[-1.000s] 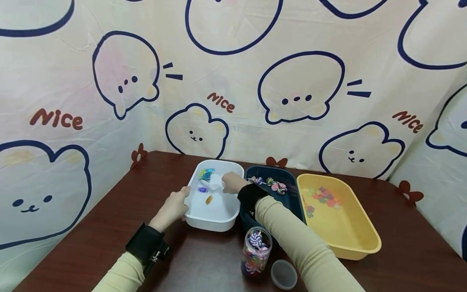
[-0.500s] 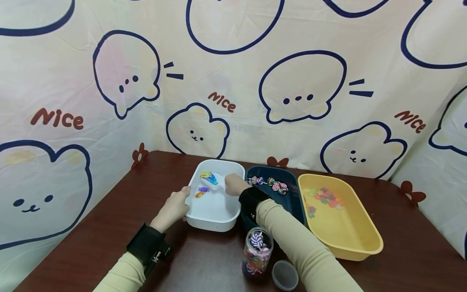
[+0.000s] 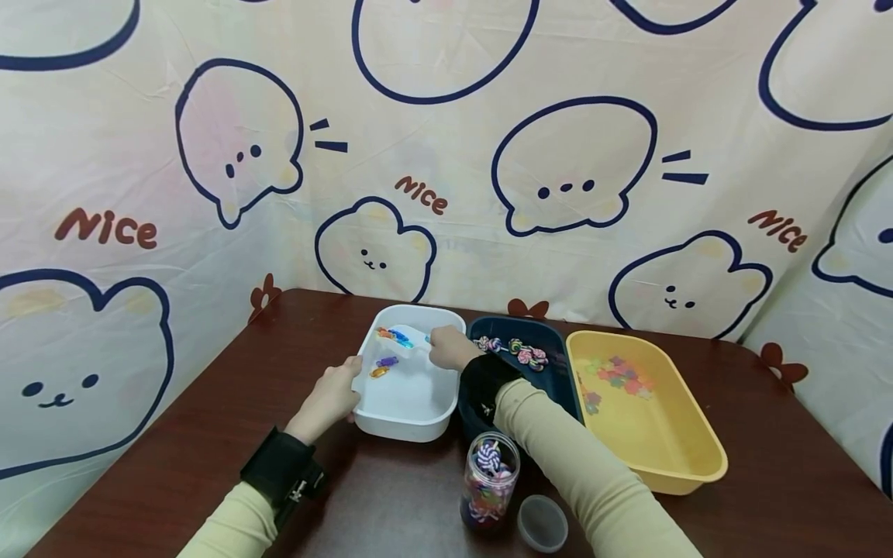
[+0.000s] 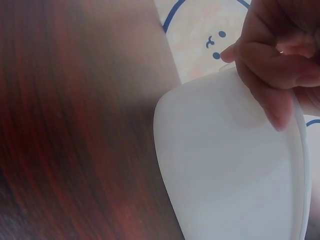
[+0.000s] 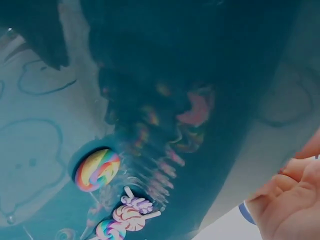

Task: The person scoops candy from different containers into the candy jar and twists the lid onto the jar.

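My left hand (image 3: 333, 394) grips the left rim of a white tray (image 3: 408, 428); the left wrist view shows its fingers over the tray's outer wall (image 4: 225, 160). Inside that tray, my right hand (image 3: 449, 348) holds a white scoop (image 3: 416, 339) by its handle, bowl toward the left. Small blue and orange pieces (image 3: 395, 336) lie at the scoop's front edge, near the tray's far left wall. A purple piece (image 3: 387, 362) and an amber piece (image 3: 380, 372) lie nearer. In the right wrist view only part of the right hand (image 5: 295, 205) shows, the scoop out of frame.
A dark teal tray (image 3: 558, 387) with small lollipop-shaped pieces (image 3: 528, 355) stands under my right forearm. Right of it is a yellow tray (image 3: 656, 434) holding star-shaped pieces (image 3: 624, 377). A filled clear jar (image 3: 490, 480) and its lid (image 3: 543, 524) stand in front.
The scoop's bowl has tilted and the blue and orange pieces have shifted at its front. The amber piece has moved left, close to the purple one. My left hand has stayed on the rim.
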`<state>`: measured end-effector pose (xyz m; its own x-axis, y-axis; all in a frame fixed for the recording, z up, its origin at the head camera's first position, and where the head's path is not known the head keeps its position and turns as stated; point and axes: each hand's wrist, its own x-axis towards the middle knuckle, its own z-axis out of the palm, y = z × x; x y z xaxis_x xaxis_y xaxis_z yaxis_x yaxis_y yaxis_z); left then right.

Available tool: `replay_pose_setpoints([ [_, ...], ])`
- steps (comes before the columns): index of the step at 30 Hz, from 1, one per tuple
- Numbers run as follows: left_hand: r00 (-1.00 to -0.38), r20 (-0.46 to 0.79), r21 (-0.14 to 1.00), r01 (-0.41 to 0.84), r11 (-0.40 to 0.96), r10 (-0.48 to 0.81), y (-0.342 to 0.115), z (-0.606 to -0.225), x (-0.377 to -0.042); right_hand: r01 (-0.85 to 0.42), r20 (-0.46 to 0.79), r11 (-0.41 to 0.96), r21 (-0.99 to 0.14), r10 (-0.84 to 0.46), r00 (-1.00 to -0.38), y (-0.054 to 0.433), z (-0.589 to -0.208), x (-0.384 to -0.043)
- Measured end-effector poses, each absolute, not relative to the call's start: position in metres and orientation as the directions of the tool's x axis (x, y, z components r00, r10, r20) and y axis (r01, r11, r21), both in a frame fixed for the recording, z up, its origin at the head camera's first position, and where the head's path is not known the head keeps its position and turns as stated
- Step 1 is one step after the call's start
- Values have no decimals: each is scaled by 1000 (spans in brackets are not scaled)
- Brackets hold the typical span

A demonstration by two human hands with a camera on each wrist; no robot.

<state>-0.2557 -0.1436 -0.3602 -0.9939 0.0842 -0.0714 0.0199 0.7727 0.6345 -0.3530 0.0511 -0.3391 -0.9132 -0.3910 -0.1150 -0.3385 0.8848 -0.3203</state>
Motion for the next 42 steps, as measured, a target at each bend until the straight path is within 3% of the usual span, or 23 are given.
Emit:
replay_pose_setpoints([
  [6, -994, -68, 629, 23, 777, 84, -143, -361, -256, -338, -89, 886, -318, -383, -919, 50, -331, -345],
  [16, -995, -47, 618, 37, 785, 84, -143, -361, -255, -334, -34, 921, -202, -347, -937, 60, -325, -341],
  [29, -995, -39, 615, 47, 787, 90, -142, -360, -253, -310, -22, 901, -303, -332, -943, 88, -320, -327],
  [42, -993, -54, 622, 46, 782, 101, -142, -361, -254, -374, 10, 850, -371, -399, -917, 141, -302, -299],
])
